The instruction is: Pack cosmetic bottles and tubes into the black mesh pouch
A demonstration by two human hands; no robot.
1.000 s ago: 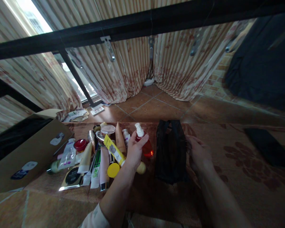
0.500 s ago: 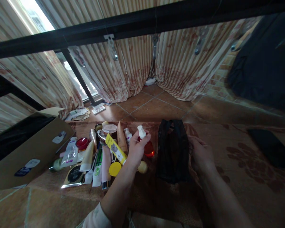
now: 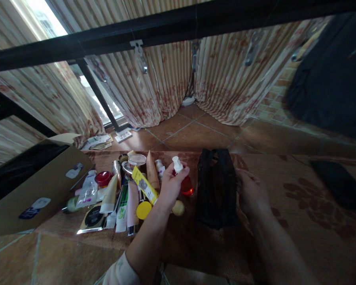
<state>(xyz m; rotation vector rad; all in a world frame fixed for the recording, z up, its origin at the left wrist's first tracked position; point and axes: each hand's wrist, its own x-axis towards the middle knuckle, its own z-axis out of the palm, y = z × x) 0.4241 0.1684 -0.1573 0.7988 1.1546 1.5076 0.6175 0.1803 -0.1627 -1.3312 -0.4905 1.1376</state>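
Two hands are working at the cloth-covered worktop. The left hand is grasping the red bottle, with fingers and thumb closing around its upper part below the white pump. The bottle is standing nearly upright, just left of the black bag; whether its base is touching the cloth I cannot tell. The right hand is sitting at the bag's right side, and its half-hidden fingers are not showing whether they are pinching the fabric or merely touching it.

As for progress, the grip on the bottle is looking complete, but the bottle is sitting outside the bag. The yellow tube, the red jar, the dark compact and many other tubes are lying unheld to the left. The bag's inside is looking too dark to reveal any contents.
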